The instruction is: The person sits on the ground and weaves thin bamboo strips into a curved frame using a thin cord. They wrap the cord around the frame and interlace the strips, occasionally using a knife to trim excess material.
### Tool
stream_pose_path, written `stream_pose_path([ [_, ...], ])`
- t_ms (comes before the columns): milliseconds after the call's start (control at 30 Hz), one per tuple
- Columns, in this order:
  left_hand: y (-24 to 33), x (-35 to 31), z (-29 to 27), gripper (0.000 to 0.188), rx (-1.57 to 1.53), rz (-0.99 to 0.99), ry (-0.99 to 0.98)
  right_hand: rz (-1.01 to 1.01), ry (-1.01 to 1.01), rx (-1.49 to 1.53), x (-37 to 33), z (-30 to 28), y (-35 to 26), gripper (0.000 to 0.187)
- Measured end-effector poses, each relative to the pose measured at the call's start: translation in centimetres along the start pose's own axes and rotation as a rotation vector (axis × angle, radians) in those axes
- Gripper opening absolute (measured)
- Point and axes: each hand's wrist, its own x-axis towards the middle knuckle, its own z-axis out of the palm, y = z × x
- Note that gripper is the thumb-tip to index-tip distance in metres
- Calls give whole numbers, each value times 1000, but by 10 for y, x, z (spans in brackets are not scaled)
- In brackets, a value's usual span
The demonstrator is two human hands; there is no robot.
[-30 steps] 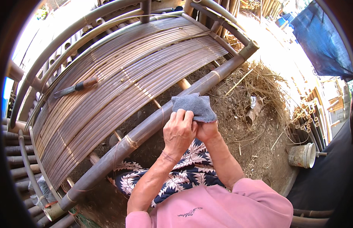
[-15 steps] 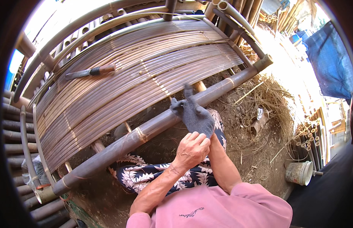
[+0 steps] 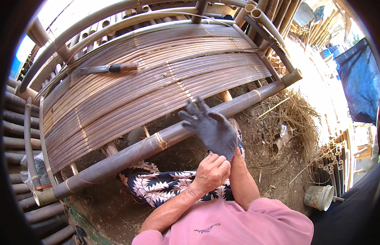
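My right hand [image 3: 210,126] wears a dark grey knit glove [image 3: 227,143], its fingers spread and pointing away over the thick front bamboo pole [image 3: 133,153]. Bare, my left hand [image 3: 211,172] is closed in a pinch on the glove's cuff at my right wrist. Beyond both hands stretches a bamboo bench seat [image 3: 112,106] made of long thin slats. A knife [image 3: 116,67] with a brown and black handle lies on the slats toward the far left, out of reach of either hand's grip.
Curved bamboo rails [image 3: 92,34] frame the bench's back. Dry straw [image 3: 300,118] lies on the dirt floor at right, near a dirty white bucket [image 3: 320,197] and cut bamboo poles [image 3: 335,163]. A blue tarp [image 3: 359,81] hangs far right.
The gloved right fingers have spread apart from a partly bent pose. My left hand stays at the cuff. The view has shifted slightly, moving the bench right and down in the picture.
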Motion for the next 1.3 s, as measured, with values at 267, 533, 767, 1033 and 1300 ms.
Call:
stream_pose_path([
  [267,-19,-40,-9,12,-415,-282,21,59,-86,39,-2,18,10,70],
  [533,-64,-46,-58,41,-1113,-448,-299,314,-282,-1111,-90,-87,100,42],
  [767,-1,-39,-82,41,-1487,-751,12,282,-289,-1157,-90,-29,111,45],
  [1033,13,-24,-28,45,-1581,-826,-103,190,-405,-1021,-87,43,105,48],
  [1300,-17,-32,-10,27,-1236,-980,134,-82,-312,-721,-39,87,53,51],
])
